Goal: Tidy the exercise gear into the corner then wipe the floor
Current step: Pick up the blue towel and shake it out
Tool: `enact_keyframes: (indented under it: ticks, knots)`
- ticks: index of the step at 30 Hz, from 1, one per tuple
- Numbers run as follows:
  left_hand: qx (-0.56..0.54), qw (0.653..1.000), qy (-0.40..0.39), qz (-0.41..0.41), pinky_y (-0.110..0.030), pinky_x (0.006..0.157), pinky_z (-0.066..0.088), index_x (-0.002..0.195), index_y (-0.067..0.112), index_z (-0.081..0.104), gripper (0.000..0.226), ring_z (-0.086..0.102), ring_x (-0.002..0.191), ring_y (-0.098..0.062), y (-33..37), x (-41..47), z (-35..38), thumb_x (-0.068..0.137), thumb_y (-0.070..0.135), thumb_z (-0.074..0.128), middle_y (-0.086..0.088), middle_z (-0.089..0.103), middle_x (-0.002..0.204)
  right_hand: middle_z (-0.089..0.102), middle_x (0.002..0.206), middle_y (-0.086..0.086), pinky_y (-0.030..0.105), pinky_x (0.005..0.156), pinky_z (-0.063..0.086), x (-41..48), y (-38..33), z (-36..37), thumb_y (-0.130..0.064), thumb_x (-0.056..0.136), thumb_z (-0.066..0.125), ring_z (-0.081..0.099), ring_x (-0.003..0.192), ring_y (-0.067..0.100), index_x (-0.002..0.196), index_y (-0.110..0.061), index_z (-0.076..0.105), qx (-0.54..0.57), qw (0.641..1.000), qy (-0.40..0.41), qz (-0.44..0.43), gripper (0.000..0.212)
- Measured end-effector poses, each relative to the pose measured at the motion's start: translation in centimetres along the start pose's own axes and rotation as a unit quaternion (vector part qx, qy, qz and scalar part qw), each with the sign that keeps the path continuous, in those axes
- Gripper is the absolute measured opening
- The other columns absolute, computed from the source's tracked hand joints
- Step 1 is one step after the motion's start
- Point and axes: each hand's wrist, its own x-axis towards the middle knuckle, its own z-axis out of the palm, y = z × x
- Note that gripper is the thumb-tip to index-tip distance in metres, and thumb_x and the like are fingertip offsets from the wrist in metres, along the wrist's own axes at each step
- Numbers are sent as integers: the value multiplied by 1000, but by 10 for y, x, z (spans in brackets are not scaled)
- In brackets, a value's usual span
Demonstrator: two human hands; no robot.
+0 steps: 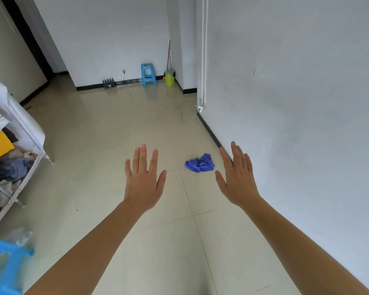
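A crumpled blue cloth [199, 163] lies on the pale tiled floor [107, 133] close to the right wall. My left hand [144, 180] is held out in front of me, fingers straight and spread, holding nothing. My right hand [237, 177] is stretched out the same way, just right of the cloth in the picture and above it, not touching it. No exercise gear is recognisable in view.
A white wall [296, 103] with a black skirting runs along the right. A rack of clothes [11, 158] stands at the left, a blue plastic stool [0, 265] at the bottom left. At the far wall stand another blue stool [148, 74], a green bin [169, 78] and a black stand [109, 83].
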Motion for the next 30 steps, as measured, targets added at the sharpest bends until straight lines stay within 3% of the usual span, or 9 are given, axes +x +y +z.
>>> enact_keyframes:
  ticks: [9, 16, 23, 30]
  knots:
    - [15, 1000, -4, -25, -61, 113, 26, 154, 11, 24, 65, 15, 149, -39, -64, 189, 49, 99, 46, 29, -23, 15, 160, 18, 162, 24, 57, 117, 29, 222, 25, 95, -35, 98, 53, 23, 149, 40, 156, -10, 22, 20, 998, -55, 2, 70]
    - [3, 1000, -3, -20, -62, 112, 26, 154, 10, 25, 66, 16, 148, -39, -143, 343, 138, 99, 47, 28, -22, 16, 160, 18, 162, 24, 56, 118, 27, 368, 39, 204, -31, 96, 57, 23, 149, 40, 156, -10, 26, -5, 997, -72, 0, 71]
    - [19, 997, -55, 57, -59, 113, 27, 155, 11, 21, 66, 15, 149, -38, -199, 539, 222, 99, 47, 21, -22, 12, 161, 27, 159, 25, 57, 114, 35, 500, 86, 284, -31, 92, 65, 32, 145, 41, 153, -9, 33, -70, 989, -119, 54, 73]
    - [20, 974, -131, 184, -57, 115, 25, 156, 12, 16, 66, 13, 150, -35, -170, 706, 321, 100, 46, 21, -21, 9, 162, 25, 159, 24, 54, 116, 30, 564, 172, 333, -31, 93, 59, 30, 145, 42, 153, -9, 33, -102, 969, -120, 188, 69]
